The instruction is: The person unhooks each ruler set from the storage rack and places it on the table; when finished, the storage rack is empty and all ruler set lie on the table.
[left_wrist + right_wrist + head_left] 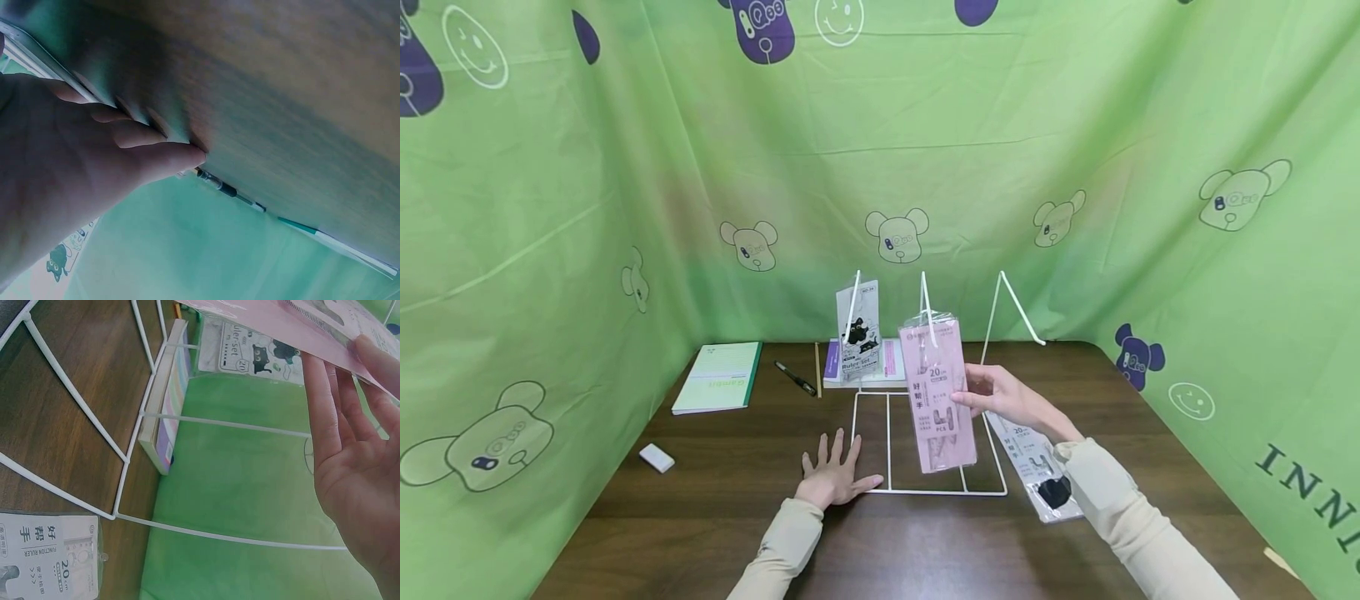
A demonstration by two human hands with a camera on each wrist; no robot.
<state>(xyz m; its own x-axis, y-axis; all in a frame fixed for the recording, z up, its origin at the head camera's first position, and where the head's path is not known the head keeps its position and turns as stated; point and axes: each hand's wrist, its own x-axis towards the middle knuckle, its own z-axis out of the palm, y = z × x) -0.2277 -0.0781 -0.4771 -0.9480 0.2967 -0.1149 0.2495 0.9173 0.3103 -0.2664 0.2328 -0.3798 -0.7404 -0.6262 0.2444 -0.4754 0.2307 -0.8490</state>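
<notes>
Right hand [1000,395] pinching one pink plastic ruler packet [938,392] upright over white wire rack [925,492], left hand [833,468] flat, fingers spread on brown tabletop [715,500], three ruler packets counted.

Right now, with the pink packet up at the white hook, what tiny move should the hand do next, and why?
Probably let go: the pink packet seems already on the middle hook of the white wire rack, the right hand pinches its edge, and the left hand presses flat on the table.
</notes>
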